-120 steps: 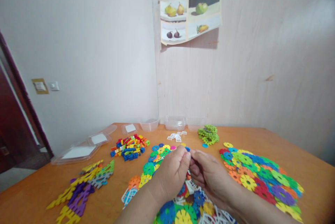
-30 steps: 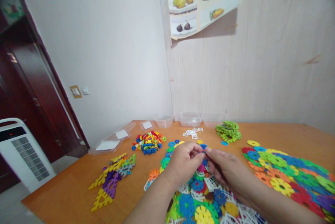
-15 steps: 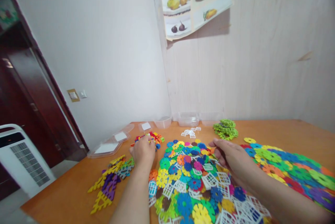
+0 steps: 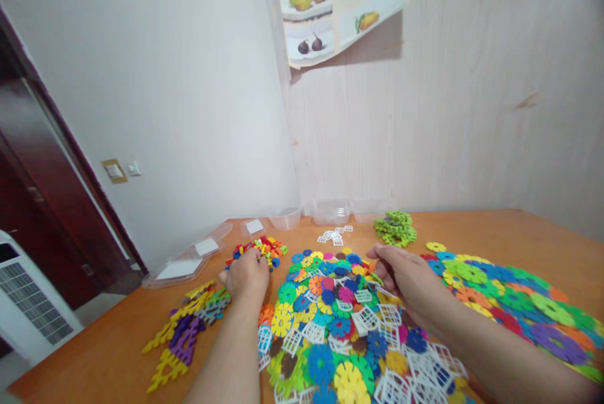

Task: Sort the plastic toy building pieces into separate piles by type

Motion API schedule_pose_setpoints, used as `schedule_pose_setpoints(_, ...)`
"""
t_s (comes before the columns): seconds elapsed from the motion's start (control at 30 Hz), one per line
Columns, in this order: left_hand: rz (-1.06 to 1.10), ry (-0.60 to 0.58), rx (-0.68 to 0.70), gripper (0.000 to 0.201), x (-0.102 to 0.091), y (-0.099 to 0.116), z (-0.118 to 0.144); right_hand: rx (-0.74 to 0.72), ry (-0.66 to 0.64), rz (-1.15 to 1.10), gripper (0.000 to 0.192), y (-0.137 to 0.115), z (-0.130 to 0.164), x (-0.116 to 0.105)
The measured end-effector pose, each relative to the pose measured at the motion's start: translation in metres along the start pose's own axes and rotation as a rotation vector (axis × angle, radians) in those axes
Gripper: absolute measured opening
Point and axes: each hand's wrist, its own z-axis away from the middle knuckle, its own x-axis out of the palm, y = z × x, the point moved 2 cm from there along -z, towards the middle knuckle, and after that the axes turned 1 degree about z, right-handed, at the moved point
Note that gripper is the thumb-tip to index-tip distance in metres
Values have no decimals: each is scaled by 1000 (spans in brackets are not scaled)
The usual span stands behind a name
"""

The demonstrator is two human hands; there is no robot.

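A fruit poster (image 4: 340, 6) hung on the pale wall. Clear plastic tubs (image 4: 330, 210) and lids (image 4: 182, 267) lay along the orange table's (image 4: 481, 228) far edge. A light switch (image 4: 133, 168) sat beside a dark wooden door (image 4: 42, 202), near a white heater (image 4: 26, 309).

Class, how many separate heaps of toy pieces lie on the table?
6: yellow-purple flat pieces left; small bricks by the left hand; mixed discs centre; white grids; green discs; big discs right.

The table (image 4: 472, 228) is smooth orange-brown wood with a soft sheen. The snowflake discs (image 4: 330, 303) and small bricks (image 4: 259, 248) are glossy coloured plastic; the containers (image 4: 330, 210) are clear plastic. The fruit poster (image 4: 340, 7) is matt paper.
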Motion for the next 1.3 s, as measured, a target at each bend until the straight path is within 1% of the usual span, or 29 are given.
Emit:
schedule_pose_setpoints(0.07,2,4,-2,28,-3,2,1,-5,3,-10,33,1,-1,-1)
schedule_pose_setpoints(0.2,23,44,41,28,-13,10,6,-10,13,-10,33,0,-1,-1)
schedule_pose_setpoints(0.3,64,81,111,28,-22,19,11,-6,15,-15,31,-3,0,0)
schedule_pose_setpoints(0.37,108,87,184,26,-27,27,15,0,16,-16,30,-5,2,1)
schedule_pose_setpoints(0.43,167,58,258,25,-29,37,21,10,21,-6,30,-9,5,3)
schedule_pose_setpoints(0.5,239,0,330,25,-28,47,26,10,29,15,30,-14,9,4)
schedule_pose_setpoints(0.63,386,-106,458,24,-25,62,38,-39,18,95,33,-23,15,5)
schedule_pose_setpoints(0.73,448,-160,525,22,-23,69,44,-73,-21,196,34,-26,18,4)
schedule_pose_setpoints(0.83,460,-184,560,22,-22,71,47,-110,-56,327,32,-29,20,5)
schedule_pose_setpoints(0.93,470,-189,583,24,-21,72,48,-78,-112,434,28,-30,24,4)
schedule_pose_setpoints(1.03,488,-189,618,25,-19,73,50,-58,-162,558,20,-27,30,-2)
schedule_pose_setpoints(1.13,484,-210,645,24,-19,76,53,-101,-196,732,15,-20,43,-10)
schedule_pose_setpoints(1.2,476,-237,659,25,-20,78,55,-141,-216,860,16,-15,53,-12)
schedule_pose_setpoints(1.3,487,-279,682,27,-25,81,60,-236,-204,1044,21,-12,67,-10)
